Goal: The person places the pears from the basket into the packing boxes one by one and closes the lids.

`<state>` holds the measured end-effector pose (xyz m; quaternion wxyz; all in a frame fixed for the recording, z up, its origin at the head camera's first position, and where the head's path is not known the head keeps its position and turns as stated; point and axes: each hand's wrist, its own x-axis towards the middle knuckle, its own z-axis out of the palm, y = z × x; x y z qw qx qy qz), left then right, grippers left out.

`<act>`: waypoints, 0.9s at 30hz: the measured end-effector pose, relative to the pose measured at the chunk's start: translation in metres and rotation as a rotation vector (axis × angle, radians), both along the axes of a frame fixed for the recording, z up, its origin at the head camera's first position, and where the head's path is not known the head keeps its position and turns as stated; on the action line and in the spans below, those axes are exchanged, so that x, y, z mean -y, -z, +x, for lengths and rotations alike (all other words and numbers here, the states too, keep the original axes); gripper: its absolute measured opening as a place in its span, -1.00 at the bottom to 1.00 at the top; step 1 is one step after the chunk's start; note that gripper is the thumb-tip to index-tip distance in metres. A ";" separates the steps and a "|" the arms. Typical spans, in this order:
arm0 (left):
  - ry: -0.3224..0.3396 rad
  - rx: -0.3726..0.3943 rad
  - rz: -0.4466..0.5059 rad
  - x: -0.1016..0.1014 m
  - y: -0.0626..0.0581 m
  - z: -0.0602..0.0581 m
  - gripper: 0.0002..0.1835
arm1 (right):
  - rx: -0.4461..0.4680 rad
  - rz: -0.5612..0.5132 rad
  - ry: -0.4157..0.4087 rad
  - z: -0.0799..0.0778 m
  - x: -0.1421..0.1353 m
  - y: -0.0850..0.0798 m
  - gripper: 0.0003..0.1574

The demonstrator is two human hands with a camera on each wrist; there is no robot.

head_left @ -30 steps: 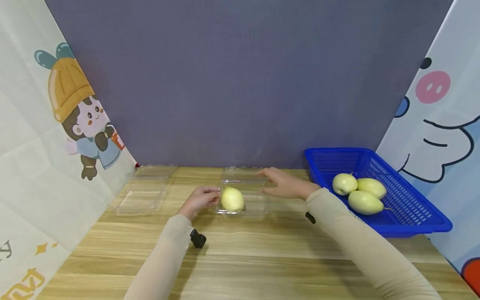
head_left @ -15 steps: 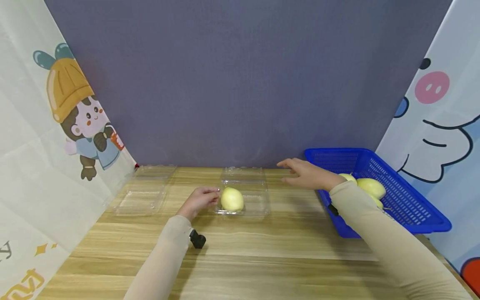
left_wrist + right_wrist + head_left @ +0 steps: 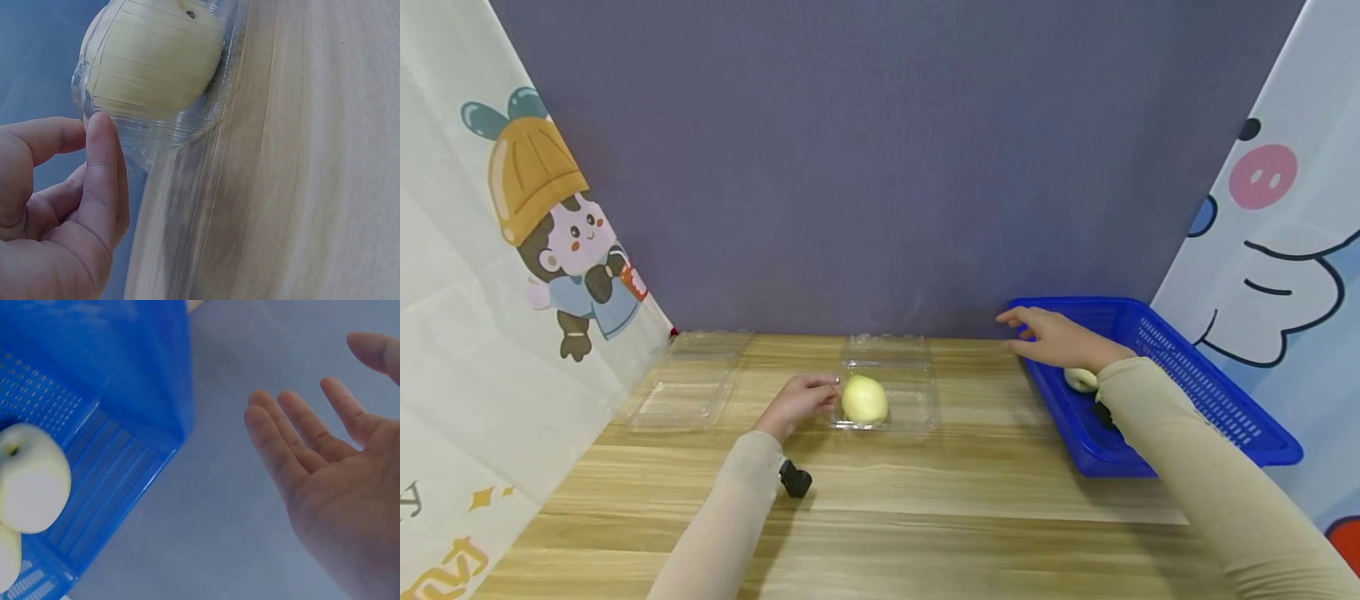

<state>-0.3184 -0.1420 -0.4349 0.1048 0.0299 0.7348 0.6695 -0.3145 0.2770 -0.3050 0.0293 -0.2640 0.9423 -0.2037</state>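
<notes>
My left hand (image 3: 797,402) pinches the left rim of a clear plastic clamshell box (image 3: 912,408), thumb and fingertips meeting at its edge in the left wrist view. Inside the box's left end sits one pale yellow pear (image 3: 865,400); the lid is folded back away from me. Over the left edge of a blue plastic basket (image 3: 1112,463) my right hand (image 3: 1058,337) hovers with nothing in it, fingers spread and relaxed in the right wrist view. Pears (image 3: 34,481) lie in the basket, mostly hidden by that hand and sleeve in the head view.
A second clear clamshell box (image 3: 681,402) lies with its lid back on the left of the wooden table (image 3: 880,533). A grey panel (image 3: 880,167) rises behind the table, and printed cloths (image 3: 452,250) flank it.
My right hand has moved rightward from the clamshell box's lid to over the blue basket, now covering most of the pears there. The left hand stays at the box's rim.
</notes>
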 end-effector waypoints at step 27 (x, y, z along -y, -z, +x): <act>-0.041 -0.003 0.001 -0.016 -0.001 -0.015 -0.62 | -0.046 0.030 0.160 -0.055 -0.079 0.029 -0.45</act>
